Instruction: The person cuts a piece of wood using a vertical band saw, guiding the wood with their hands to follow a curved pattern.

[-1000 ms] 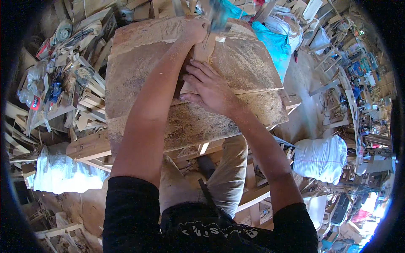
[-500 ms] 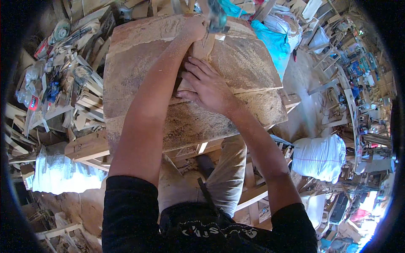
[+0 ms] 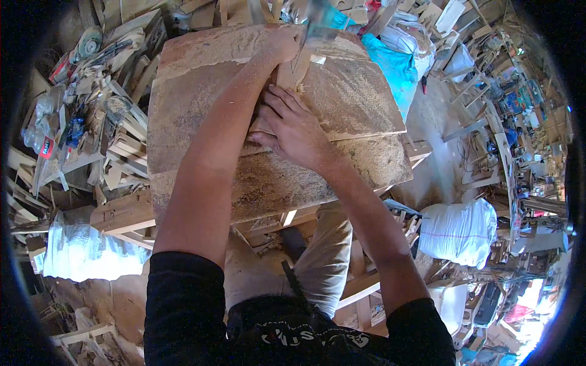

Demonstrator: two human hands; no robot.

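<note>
A narrow wooden piece (image 3: 292, 74) with dark lines on its far end lies on a broad work surface (image 3: 354, 97) coated in sawdust. My left hand (image 3: 284, 44) is closed at the far end of the piece, its fingers partly hidden. Around the near end, my right hand (image 3: 294, 125) has its fingers over the wood and its thumb to the near side. Just right of my left hand stands a grey-green machine part (image 3: 318, 27), smeared in the picture. A pale offcut (image 3: 317, 59) rests beside the wooden piece.
Heaps of wood scraps (image 3: 122, 146) crowd the left side, with a plastic bottle (image 3: 41, 143) among them. A turquoise sack (image 3: 394, 67) lies beyond the surface's right edge. White sacks (image 3: 458, 232) (image 3: 91, 250) stand on both sides, and a timber frame (image 3: 122, 213) is at near left.
The whole view has shifted slightly. Both hands stay on the wooden piece in nearly the same places. The grey-green machine part looks more smeared than before.
</note>
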